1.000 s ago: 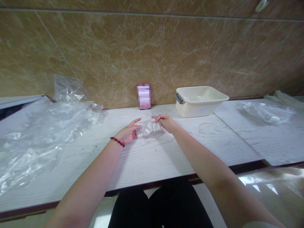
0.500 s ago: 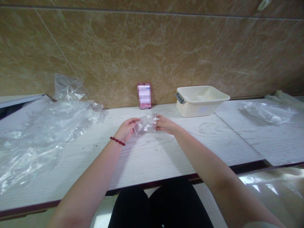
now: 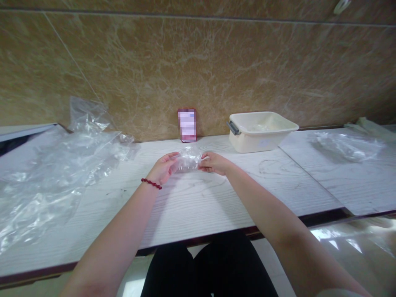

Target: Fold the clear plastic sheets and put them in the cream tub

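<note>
Handle the crumpled plastic from its two ends, one hand at each. It is at the middle of the tabletop, nearer the back edge than the front. For good control, judge the following advisable:

1. Grip the ends lightly; the film looks thin and slippery and is likely to slide or spring open.
2. Apply even pressure from both sides, so that air can escape and the folds lie flat.
3. Work low over the tabletop, which can serve as a firm backing.
4. Leave the centre uncovered, so that the folds can be checked.

Hand condition: the left hand is closed on the left end of the plastic, with the film between thumb and fingers. The right hand is at the opposite end, its fingers curled and touching the film; whether they pinch it or only press against it cannot be told. The two hands are apart, with the plastic between them.

Clearance: a phone stands at the back edge, just beyond the plastic. A cream tub stands near the back edge, to the right of the right hand. Loose plastic sheeting covers much of the tabletop's left end.
</note>
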A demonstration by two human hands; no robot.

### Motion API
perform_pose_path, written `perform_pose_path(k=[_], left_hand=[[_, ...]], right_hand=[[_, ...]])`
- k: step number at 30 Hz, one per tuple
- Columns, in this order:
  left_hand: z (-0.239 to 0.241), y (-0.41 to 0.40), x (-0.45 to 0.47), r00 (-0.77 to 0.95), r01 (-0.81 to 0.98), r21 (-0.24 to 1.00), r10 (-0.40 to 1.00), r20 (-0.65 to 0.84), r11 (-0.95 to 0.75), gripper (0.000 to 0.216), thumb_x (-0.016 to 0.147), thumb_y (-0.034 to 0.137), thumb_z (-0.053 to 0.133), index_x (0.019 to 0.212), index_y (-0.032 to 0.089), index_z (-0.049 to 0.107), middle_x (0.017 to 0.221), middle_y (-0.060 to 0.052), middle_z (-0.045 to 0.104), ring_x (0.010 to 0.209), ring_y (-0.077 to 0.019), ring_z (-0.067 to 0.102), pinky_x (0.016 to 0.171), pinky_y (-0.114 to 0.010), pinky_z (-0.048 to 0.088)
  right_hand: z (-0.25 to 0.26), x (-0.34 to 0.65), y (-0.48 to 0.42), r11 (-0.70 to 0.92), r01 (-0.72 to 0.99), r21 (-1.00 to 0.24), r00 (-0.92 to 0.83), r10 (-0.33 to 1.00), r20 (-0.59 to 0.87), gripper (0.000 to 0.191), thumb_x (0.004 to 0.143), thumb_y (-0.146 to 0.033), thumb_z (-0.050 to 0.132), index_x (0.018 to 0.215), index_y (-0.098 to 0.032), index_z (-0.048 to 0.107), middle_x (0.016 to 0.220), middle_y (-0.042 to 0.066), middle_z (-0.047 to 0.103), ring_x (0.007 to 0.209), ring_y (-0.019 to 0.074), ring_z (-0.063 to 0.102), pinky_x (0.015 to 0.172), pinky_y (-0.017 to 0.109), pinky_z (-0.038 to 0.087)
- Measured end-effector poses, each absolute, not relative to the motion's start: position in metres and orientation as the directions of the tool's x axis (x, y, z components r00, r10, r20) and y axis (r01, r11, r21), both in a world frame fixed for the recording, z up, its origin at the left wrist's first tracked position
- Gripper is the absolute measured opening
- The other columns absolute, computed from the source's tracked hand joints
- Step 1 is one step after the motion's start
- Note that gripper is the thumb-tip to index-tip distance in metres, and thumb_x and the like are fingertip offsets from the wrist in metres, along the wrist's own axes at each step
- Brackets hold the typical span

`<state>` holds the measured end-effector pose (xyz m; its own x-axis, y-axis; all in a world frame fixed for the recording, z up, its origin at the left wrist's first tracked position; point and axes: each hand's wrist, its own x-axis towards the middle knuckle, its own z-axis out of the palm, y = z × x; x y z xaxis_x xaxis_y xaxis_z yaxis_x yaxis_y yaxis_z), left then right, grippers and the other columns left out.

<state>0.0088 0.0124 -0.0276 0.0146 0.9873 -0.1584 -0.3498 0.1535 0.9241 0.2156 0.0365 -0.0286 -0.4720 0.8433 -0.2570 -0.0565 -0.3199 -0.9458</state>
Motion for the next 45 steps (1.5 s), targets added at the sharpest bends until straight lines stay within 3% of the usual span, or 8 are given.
perform_pose_path(k=[10, 18, 22, 28, 38, 41, 45], left_hand=[[-0.027, 0.011, 0.007, 0.118, -0.337, 0.925, 0.983, -0.144, 0.176, 0.037, 0.060, -0.001, 0.059, 0.092, 0.017, 0.055, 0.080, -0.002, 0.061, 0.062, -0.0077, 0.058, 0.058, -0.018, 0.048], [-0.026, 0.008, 0.006, 0.256, -0.255, 0.945, 0.957, -0.137, 0.203, 0.044, 0.059, 0.002, 0.062, 0.098, 0.019, 0.053, 0.079, -0.001, 0.061, 0.063, -0.0076, 0.058, 0.059, -0.018, 0.048], [-0.028, 0.008, 0.005, 0.262, -0.235, 0.952, 0.956, -0.133, 0.196, 0.045, 0.062, 0.006, 0.062, 0.102, 0.024, 0.051, 0.069, 0.004, 0.060, 0.053, -0.0045, 0.054, 0.057, -0.018, 0.048], [-0.030, 0.009, 0.006, 0.282, -0.237, 0.945, 0.947, -0.156, 0.226, 0.034, 0.064, 0.007, 0.060, 0.097, 0.016, 0.057, 0.080, -0.001, 0.062, 0.066, -0.0074, 0.057, 0.069, -0.023, 0.047], [-0.028, 0.006, 0.007, 0.350, -0.134, 0.966, 0.922, -0.163, 0.222, 0.052, 0.064, 0.014, 0.063, 0.114, 0.016, 0.046, 0.072, 0.002, 0.060, 0.063, -0.0051, 0.055, 0.073, -0.024, 0.043], [-0.026, 0.006, 0.007, 0.323, -0.122, 0.971, 0.934, -0.155, 0.203, 0.053, 0.065, 0.014, 0.061, 0.115, 0.015, 0.045, 0.068, 0.003, 0.058, 0.061, -0.0048, 0.053, 0.073, -0.025, 0.043], [-0.022, 0.002, 0.010, 0.335, -0.067, 0.979, 0.929, -0.159, 0.192, 0.053, 0.066, 0.016, 0.061, 0.116, 0.016, 0.044, 0.063, 0.004, 0.056, 0.059, -0.0056, 0.053, 0.068, -0.023, 0.043]], right_hand=[[-0.030, 0.214, 0.044, -0.098, -0.169, -0.981, -0.362, 0.932, -0.031, 0.027, 0.057, -0.021, 0.066, 0.071, -0.018, 0.043, 0.056, -0.006, 0.051, 0.058, 0.0067, 0.053, 0.057, 0.021, 0.043], [-0.031, 0.215, 0.049, -0.076, -0.184, -0.980, -0.276, 0.961, -0.023, 0.020, 0.058, -0.014, 0.061, 0.074, -0.017, 0.050, 0.059, -0.006, 0.053, 0.056, 0.0044, 0.050, 0.057, 0.018, 0.040], [-0.029, 0.216, 0.049, -0.092, -0.216, -0.972, -0.252, 0.967, -0.035, 0.013, 0.061, -0.013, 0.059, 0.072, -0.016, 0.052, 0.062, -0.004, 0.055, 0.058, 0.0046, 0.051, 0.058, 0.018, 0.040], [-0.022, 0.215, 0.046, -0.167, -0.273, -0.947, -0.229, 0.968, -0.105, 0.003, 0.068, -0.015, 0.055, 0.071, -0.015, 0.055, 0.068, 0.000, 0.056, 0.059, 0.0057, 0.050, 0.060, 0.019, 0.042], [-0.022, 0.215, 0.046, -0.131, -0.307, -0.943, -0.238, 0.970, -0.057, 0.012, 0.062, -0.022, 0.062, 0.067, -0.013, 0.056, 0.071, 0.001, 0.056, 0.062, 0.0056, 0.049, 0.064, 0.020, 0.042], [-0.023, 0.216, 0.049, -0.093, -0.237, -0.967, -0.138, 0.989, -0.061, 0.014, 0.066, -0.026, 0.058, 0.072, -0.015, 0.053, 0.074, 0.001, 0.056, 0.062, 0.0066, 0.050, 0.062, 0.021, 0.041], [-0.024, 0.219, 0.051, -0.013, 0.014, -1.000, 0.053, 0.999, -0.012, 0.029, 0.068, -0.041, 0.053, 0.084, -0.018, 0.051, 0.085, 0.002, 0.056, 0.072, 0.0088, 0.051, 0.058, 0.019, 0.039]])
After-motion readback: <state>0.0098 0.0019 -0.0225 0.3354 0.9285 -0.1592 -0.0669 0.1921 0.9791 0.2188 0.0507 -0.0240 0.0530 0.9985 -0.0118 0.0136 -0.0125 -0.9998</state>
